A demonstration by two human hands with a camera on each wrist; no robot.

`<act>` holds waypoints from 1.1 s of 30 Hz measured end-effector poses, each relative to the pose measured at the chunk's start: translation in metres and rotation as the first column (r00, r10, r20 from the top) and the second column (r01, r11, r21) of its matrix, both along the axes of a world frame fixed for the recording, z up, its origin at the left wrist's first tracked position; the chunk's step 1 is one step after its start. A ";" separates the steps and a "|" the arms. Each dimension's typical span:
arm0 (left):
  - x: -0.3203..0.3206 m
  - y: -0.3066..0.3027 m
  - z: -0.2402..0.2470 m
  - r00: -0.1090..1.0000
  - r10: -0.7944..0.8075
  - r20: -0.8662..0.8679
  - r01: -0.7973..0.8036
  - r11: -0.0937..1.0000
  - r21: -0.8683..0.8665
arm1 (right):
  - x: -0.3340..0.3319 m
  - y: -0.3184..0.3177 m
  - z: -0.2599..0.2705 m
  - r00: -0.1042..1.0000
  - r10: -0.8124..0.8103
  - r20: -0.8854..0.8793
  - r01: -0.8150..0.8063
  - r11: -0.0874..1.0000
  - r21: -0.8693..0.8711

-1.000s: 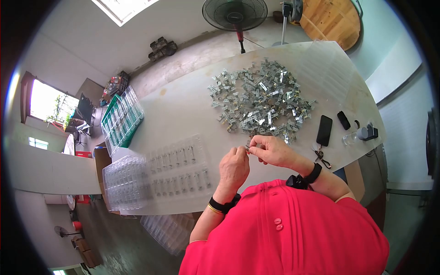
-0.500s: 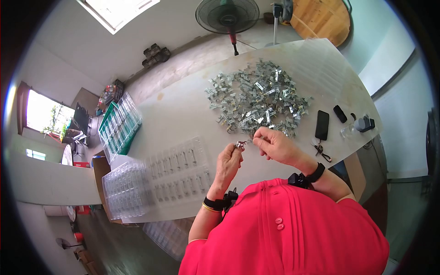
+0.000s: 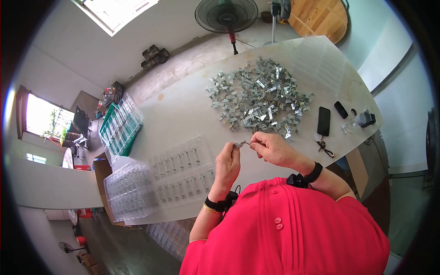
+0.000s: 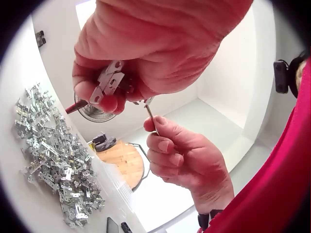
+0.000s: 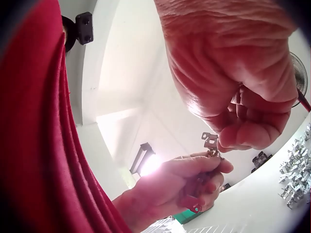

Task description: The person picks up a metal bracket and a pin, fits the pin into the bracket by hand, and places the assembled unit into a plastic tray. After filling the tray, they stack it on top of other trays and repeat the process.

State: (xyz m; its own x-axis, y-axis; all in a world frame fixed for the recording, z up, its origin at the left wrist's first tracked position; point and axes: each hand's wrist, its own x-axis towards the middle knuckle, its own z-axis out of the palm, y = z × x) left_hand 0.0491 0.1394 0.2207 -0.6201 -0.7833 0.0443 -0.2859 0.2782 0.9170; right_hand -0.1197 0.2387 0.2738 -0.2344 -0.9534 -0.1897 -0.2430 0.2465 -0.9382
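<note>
My left hand [image 3: 228, 164] grips small metal brackets [image 4: 111, 83] with slotted holes, curled under its fingers in the left wrist view. One bracket end [image 5: 210, 141] sticks up past the thumb in the right wrist view. Facing it, my right hand [image 3: 276, 150] pinches a thin metal pin [image 4: 151, 117] between thumb and forefinger, its tip right at the bracket. Both hands are raised over the near side of the table, in front of a large pile of similar metal brackets [image 3: 261, 98].
Left of the hands lies a clear plastic tray [image 3: 181, 170] with rows of small parts, beside stacked clear trays [image 3: 126, 188]. A green basket [image 3: 120, 130] stands farther left. At the right are a phone [image 3: 323, 121], a small black object [image 3: 340, 110] and a clear bottle [image 3: 353, 126].
The hands were together, then parted slightly as the left wrist turned and showed the bracket. Now my right hand is back close to the left, with the thin pin at the bracket.
</note>
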 end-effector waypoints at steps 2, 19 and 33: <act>0.001 -0.001 -0.002 0.999 0.006 -0.033 -0.015 0.963 -0.271 | 0.000 0.000 -0.005 1.000 -0.009 0.012 0.009 1.000 -0.011; -0.020 0.024 0.021 0.994 -0.050 0.095 0.090 0.867 -0.489 | -0.026 0.008 -0.024 0.888 0.081 0.453 -0.104 0.994 0.026; -0.050 0.045 0.014 0.960 -0.048 0.274 0.212 0.766 -0.607 | -0.063 0.005 -0.047 0.935 -0.043 0.351 0.082 0.992 -0.095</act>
State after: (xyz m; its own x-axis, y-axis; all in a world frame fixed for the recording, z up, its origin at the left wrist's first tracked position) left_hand -0.0013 0.1843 0.2351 -0.7694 -0.5417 0.3386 -0.3817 0.8149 0.4362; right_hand -0.1828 0.2438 0.2266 -0.2320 -0.9581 -0.1680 0.1158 0.1443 -0.9827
